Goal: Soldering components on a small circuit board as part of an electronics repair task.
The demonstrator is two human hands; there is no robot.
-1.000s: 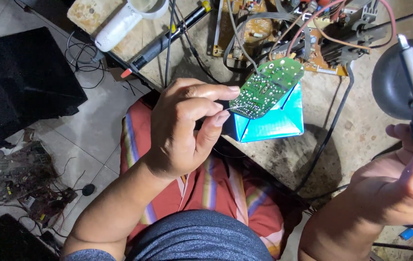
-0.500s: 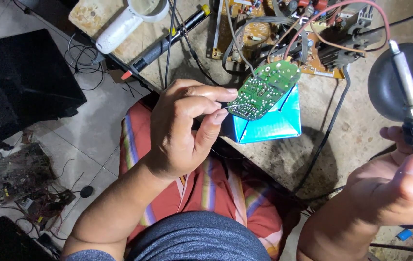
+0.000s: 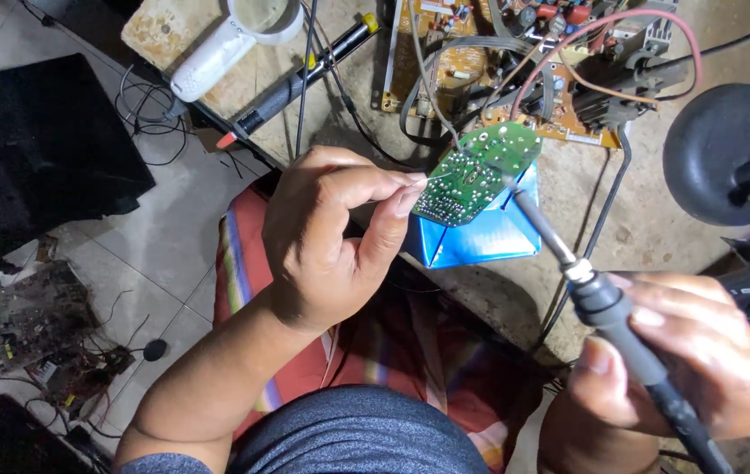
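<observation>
Nearest me, my right hand [image 3: 682, 351] is wrapped around a black soldering iron [image 3: 607, 303], its tip touching the small green circuit board [image 3: 477, 173] just beyond. My left hand [image 3: 331, 233] pinches a thin wire at that board's edge. The board leans on a blue box [image 3: 480, 237] on the bench [image 3: 638, 211].

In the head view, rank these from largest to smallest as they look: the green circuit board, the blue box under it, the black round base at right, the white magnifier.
1. Black round base, cut partly by the frame edge.
2. Blue box, partly hidden by the board.
3. Green circuit board and white magnifier look alike; the magnifier is cropped, so no ranking between them.
</observation>
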